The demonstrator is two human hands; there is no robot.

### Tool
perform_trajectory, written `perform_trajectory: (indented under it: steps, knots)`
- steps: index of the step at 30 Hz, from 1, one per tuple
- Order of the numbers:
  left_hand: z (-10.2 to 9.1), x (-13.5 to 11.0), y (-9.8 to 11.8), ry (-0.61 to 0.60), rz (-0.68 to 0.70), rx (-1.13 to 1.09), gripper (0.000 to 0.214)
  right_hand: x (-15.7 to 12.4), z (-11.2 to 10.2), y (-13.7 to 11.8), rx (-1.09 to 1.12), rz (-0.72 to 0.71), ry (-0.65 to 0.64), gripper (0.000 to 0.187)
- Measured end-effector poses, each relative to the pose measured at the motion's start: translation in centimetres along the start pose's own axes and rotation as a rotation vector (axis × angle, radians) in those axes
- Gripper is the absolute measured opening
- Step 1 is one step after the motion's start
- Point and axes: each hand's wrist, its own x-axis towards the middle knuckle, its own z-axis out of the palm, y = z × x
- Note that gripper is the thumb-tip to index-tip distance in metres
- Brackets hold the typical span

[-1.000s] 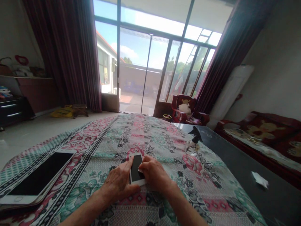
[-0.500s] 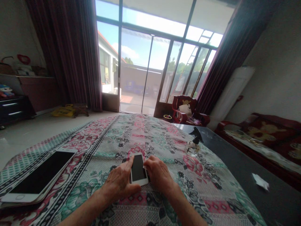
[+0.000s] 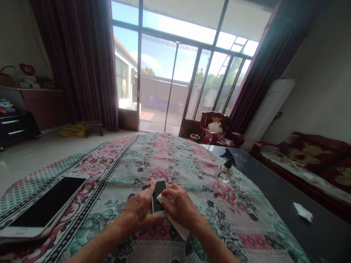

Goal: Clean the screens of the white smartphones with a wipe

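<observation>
A small white phone [image 3: 160,187] with a dark screen lies face up on the flowered tablecloth [image 3: 117,186]. My left hand [image 3: 138,208] grips it along the left side, fingers on the upper edge and thumb across the bottom. Over the right part of the screen is my right hand [image 3: 179,202], its fingers closed on a folded white tissue [image 3: 178,227]. One corner of the tissue touches the glass, and the rest hangs out below the palm. To the left, a bigger white phone [image 3: 48,206] rests face up on something flat.
A clear spray bottle [image 3: 225,172] with a black head stands to the right on the cloth. Beyond it is a dark tabletop [image 3: 276,197] with a crumpled white paper [image 3: 303,212]. A red armchair [image 3: 215,126] and a sofa [image 3: 309,153] are farther right.
My right hand has moved left from the phone's right edge onto its screen. More of the tissue now shows. My left hand keeps its hold.
</observation>
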Motion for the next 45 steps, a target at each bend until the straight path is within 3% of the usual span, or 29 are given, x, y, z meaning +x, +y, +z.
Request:
perform_trajectory:
  steps: [4, 9, 16, 22, 30, 37, 45]
  knots:
    - [-0.8, 0.0, -0.2, -0.034, -0.003, 0.016, 0.080, -0.4, -0.6, 0.0, -0.034, -0.039, -0.067, 0.017]
    - [-1.8, -0.3, -0.6, -0.018, -0.089, 0.128, 0.089, -0.4, -0.5, -0.3, -0.056, -0.032, -0.117, 0.019]
    - [-0.1, -0.5, 0.4, 0.043, -0.049, 0.108, 0.071, -0.2, 0.0, 0.4, -0.036, 0.036, -0.049, 0.019]
    - [1.1, -0.1, 0.2, 0.068, -0.097, 0.126, 0.085, 2.3, 1.0, 1.1, -0.123, 0.094, 0.077, 0.019]
    - [1.7, -0.1, 0.5, 0.100, -0.134, 0.141, 0.084, 6.1, 2.8, 0.0, -0.337, 0.248, 0.077, 0.026]
    - [1.3, -0.3, 1.0, 0.111, -0.130, 0.107, 0.084, 6.0, 3.1, -0.9, -0.318, 0.155, 0.003, 0.028]
    - [1.3, -0.4, 0.9, 0.113, -0.117, 0.116, 0.083, 5.5, 2.2, 0.0, -0.356, 0.225, 0.058, 0.029]
